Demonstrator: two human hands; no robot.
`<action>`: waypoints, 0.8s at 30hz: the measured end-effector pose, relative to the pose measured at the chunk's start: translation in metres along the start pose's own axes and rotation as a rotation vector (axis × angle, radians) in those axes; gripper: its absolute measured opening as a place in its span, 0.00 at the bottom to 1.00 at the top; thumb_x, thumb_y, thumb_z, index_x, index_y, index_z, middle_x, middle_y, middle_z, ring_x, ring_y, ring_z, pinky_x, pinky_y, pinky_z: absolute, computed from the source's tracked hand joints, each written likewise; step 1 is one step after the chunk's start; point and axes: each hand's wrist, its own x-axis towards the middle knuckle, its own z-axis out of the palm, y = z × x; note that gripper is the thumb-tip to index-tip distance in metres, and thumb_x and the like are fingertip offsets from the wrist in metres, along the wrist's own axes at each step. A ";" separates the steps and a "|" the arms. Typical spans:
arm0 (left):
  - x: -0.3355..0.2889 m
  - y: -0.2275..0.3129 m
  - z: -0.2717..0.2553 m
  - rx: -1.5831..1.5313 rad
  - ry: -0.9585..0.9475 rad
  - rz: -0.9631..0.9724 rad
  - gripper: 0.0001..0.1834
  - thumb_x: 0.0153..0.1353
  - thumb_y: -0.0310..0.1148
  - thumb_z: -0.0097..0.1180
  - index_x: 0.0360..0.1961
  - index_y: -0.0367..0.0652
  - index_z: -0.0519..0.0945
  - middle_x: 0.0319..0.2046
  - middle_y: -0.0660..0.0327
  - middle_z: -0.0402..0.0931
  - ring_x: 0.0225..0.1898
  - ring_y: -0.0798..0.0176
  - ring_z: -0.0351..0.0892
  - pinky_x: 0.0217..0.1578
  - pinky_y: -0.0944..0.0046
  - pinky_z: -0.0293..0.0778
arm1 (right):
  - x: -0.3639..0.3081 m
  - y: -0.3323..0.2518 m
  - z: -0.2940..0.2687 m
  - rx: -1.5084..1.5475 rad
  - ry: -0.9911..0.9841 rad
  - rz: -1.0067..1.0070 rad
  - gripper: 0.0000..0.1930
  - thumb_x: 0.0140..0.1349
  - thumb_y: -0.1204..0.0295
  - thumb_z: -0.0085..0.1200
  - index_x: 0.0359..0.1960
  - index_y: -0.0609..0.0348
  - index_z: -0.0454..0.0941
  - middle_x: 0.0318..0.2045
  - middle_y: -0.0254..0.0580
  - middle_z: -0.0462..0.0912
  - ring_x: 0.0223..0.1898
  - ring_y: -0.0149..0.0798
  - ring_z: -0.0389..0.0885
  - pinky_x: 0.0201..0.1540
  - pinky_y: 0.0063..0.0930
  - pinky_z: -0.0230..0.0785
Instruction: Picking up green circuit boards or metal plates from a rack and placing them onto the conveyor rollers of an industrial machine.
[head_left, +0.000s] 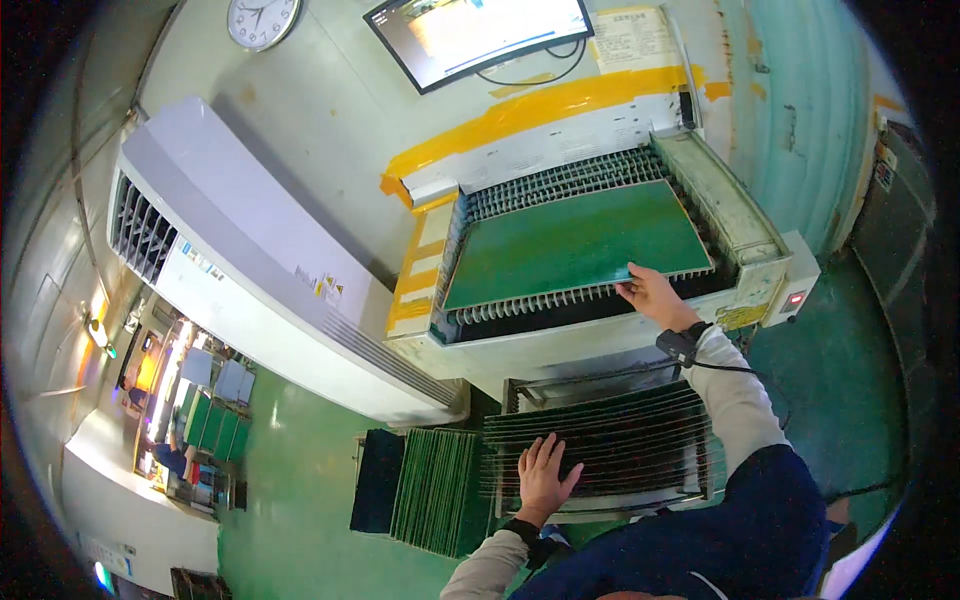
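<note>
Right hand [655, 297] pinches green panel [575, 243], long axis left-right.

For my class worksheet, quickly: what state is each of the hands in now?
Left hand: open, fingers spread, over the racked boards; contact cannot be told.
Right hand: closed on the near edge of the green board.

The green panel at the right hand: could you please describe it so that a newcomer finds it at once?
Below the wall screen is a pale machine with a bed of rollers. The green panel lies over these rollers, its near edge pinched by the right hand. Unlike the upright panels packed in a row lower down, it shows its whole broad face.
</note>
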 end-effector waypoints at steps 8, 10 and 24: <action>-0.006 -0.002 0.000 0.029 0.037 -0.025 0.33 0.62 0.56 0.66 0.60 0.43 0.81 0.68 0.58 0.72 0.70 0.46 0.67 0.70 0.43 0.60 | 0.014 0.008 0.012 0.061 -0.004 0.095 0.09 0.77 0.66 0.53 0.49 0.59 0.76 0.44 0.47 0.83 0.47 0.47 0.83 0.54 0.43 0.82; -0.001 0.001 0.001 0.037 0.024 -0.021 0.32 0.62 0.55 0.66 0.59 0.43 0.81 0.68 0.58 0.72 0.70 0.46 0.67 0.70 0.43 0.61 | 0.019 -0.002 -0.004 0.012 0.048 0.101 0.10 0.77 0.66 0.52 0.49 0.60 0.75 0.44 0.50 0.83 0.48 0.48 0.83 0.52 0.43 0.82; -0.001 0.002 0.002 0.029 0.010 -0.031 0.31 0.61 0.53 0.68 0.59 0.45 0.81 0.69 0.57 0.71 0.71 0.44 0.65 0.70 0.40 0.59 | 0.005 -0.025 -0.005 -0.327 0.013 0.211 0.14 0.74 0.63 0.54 0.48 0.62 0.77 0.43 0.56 0.86 0.42 0.49 0.88 0.44 0.41 0.84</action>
